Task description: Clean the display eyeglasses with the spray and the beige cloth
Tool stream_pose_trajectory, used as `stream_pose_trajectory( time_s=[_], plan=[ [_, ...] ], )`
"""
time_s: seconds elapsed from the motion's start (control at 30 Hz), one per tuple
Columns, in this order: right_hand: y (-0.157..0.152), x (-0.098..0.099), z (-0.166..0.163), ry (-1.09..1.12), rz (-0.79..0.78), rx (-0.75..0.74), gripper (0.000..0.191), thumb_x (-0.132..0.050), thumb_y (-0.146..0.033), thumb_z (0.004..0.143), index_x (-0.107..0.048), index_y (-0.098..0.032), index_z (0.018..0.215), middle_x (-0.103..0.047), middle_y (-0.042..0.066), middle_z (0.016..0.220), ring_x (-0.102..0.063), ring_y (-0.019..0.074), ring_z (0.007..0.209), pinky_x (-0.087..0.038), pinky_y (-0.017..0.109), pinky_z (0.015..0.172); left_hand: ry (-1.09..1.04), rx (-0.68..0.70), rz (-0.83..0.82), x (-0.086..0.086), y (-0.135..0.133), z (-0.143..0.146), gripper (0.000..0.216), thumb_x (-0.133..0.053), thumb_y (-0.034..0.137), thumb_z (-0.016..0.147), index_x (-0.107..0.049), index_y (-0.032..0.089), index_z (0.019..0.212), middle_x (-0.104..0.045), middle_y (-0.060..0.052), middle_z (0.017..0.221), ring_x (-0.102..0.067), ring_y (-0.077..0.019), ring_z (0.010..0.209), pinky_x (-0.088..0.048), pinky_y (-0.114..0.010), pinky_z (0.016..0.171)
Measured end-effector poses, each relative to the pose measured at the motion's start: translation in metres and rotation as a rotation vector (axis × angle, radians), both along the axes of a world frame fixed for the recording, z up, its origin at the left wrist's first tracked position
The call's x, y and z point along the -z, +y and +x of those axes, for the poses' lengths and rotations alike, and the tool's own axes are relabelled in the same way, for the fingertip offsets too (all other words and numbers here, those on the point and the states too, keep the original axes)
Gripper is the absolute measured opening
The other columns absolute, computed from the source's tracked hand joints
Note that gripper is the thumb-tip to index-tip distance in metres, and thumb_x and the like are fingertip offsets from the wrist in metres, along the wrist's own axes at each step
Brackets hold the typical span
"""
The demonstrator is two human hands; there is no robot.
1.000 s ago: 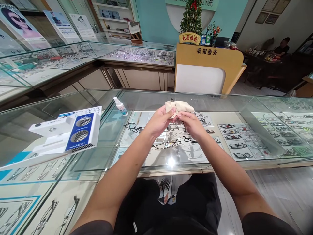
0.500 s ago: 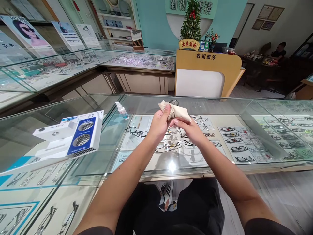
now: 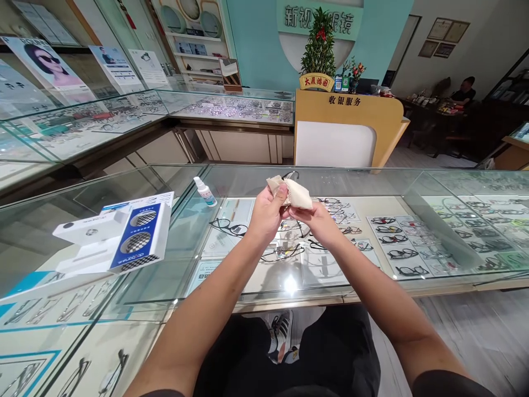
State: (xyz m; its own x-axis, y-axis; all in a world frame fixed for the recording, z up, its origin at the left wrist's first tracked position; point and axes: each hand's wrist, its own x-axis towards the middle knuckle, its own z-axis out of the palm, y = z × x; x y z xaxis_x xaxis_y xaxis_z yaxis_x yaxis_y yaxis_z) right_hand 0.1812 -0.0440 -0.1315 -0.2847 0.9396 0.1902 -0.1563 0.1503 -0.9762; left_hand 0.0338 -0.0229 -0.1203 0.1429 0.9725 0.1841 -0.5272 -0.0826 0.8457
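Note:
Both hands are raised above the glass counter (image 3: 372,184). My left hand (image 3: 264,212) is closed, its thumb pressing a beige cleaning cloth (image 3: 295,193). My right hand (image 3: 312,216) is closed too, pinching the same cloth from below. A thin black pair of glasses (image 3: 290,175) pokes out above the cloth, mostly wrapped and hidden by it. A small white spray bottle (image 3: 204,191) lies on the glass to the left of my hands.
A white and blue display box (image 3: 119,237) stands on the left counter. Several eyeglass frames (image 3: 397,242) lie inside the case under the glass. A wooden cashier desk (image 3: 347,124) with a plant stands behind. A person sits at a table far right (image 3: 465,91).
The hands and cloth stayed together, kneading slightly; the cloth has shifted a little left in my fingers. The view has tilted upward a bit.

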Motion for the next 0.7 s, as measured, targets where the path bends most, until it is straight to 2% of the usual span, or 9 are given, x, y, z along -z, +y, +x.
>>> stream_pose_trajectory(
  time_s=[0.1, 0.2, 0.27, 0.33, 0.43, 0.6, 0.7],
  plan=[
    [-0.002, -0.001, 0.0, 0.003, 0.004, 0.007, 0.045, -0.094, -0.068, 0.074, -0.086, -0.025, 0.082, -0.083, 0.004, 0.09, -0.072, 0.0257, 0.1, -0.054, 0.045, 0.106, -0.01, 0.001, -0.042, 0.0, 0.001, -0.001, 0.057, -0.094, 0.069, 0.079, -0.07, 0.018, 0.089, -0.062, 0.003, 0.065, -0.049, -0.0083, 0.049, -0.035, -0.024, 0.048],
    [-0.002, -0.002, 0.004, -0.001, 0.036, 0.026, 0.039, -0.088, -0.066, 0.082, -0.087, -0.027, 0.084, -0.083, 0.003, 0.094, -0.071, 0.0249, 0.102, -0.053, 0.042, 0.105, -0.027, 0.069, -0.036, -0.005, 0.002, -0.003, 0.053, -0.088, 0.066, 0.088, -0.074, 0.015, 0.085, -0.069, -0.003, 0.069, -0.055, -0.0103, 0.052, -0.041, -0.025, 0.05],
    [-0.001, -0.002, 0.008, 0.001, 0.061, 0.033, 0.035, -0.085, -0.063, 0.086, -0.088, -0.029, 0.086, -0.083, 0.003, 0.096, -0.07, 0.0241, 0.102, -0.053, 0.04, 0.102, -0.052, 0.098, -0.023, -0.008, 0.003, -0.004, 0.049, -0.084, 0.062, 0.094, -0.078, 0.014, 0.089, -0.078, -0.008, 0.081, -0.068, -0.0145, 0.065, -0.052, -0.026, 0.059],
    [0.0, -0.002, 0.012, 0.021, 0.069, 0.048, 0.031, -0.084, -0.06, 0.088, -0.089, -0.03, 0.087, -0.082, 0.003, 0.098, -0.068, 0.0233, 0.102, -0.051, 0.039, 0.101, -0.087, 0.099, -0.02, -0.011, 0.003, -0.005, 0.045, -0.081, 0.058, 0.099, -0.08, 0.013, 0.096, -0.083, -0.012, 0.096, -0.078, -0.0207, 0.087, -0.062, -0.03, 0.076],
    [0.001, -0.003, 0.016, 0.053, 0.056, 0.084, 0.026, -0.084, -0.056, 0.089, -0.089, -0.03, 0.087, -0.08, 0.002, 0.1, -0.066, 0.0225, 0.102, -0.048, 0.037, 0.101, -0.133, 0.078, -0.035, -0.011, 0.004, -0.005, 0.04, -0.08, 0.052, 0.101, -0.082, 0.012, 0.103, -0.085, -0.014, 0.11, -0.08, -0.026, 0.112, -0.065, -0.036, 0.099],
    [0.001, -0.008, 0.019, 0.11, 0.05, 0.145, 0.026, -0.085, -0.055, 0.086, -0.088, -0.029, 0.085, -0.073, 0.003, 0.102, -0.061, 0.022, 0.099, -0.048, 0.037, 0.097, -0.132, 0.088, -0.023, -0.009, 0.002, -0.007, 0.039, -0.081, 0.049, 0.101, -0.083, 0.011, 0.11, -0.084, -0.016, 0.125, -0.078, -0.0276, 0.124, -0.064, -0.04, 0.111],
    [0.004, -0.009, 0.023, 0.116, 0.087, 0.237, 0.025, -0.084, -0.055, 0.086, -0.089, -0.03, 0.089, -0.069, 0.003, 0.107, -0.062, 0.0232, 0.104, -0.05, 0.04, 0.104, -0.092, 0.109, -0.021, -0.008, 0.001, -0.008, 0.043, -0.083, 0.051, 0.099, -0.083, 0.011, 0.115, -0.083, -0.017, 0.131, -0.077, -0.0282, 0.128, -0.064, -0.042, 0.113]
  ],
)
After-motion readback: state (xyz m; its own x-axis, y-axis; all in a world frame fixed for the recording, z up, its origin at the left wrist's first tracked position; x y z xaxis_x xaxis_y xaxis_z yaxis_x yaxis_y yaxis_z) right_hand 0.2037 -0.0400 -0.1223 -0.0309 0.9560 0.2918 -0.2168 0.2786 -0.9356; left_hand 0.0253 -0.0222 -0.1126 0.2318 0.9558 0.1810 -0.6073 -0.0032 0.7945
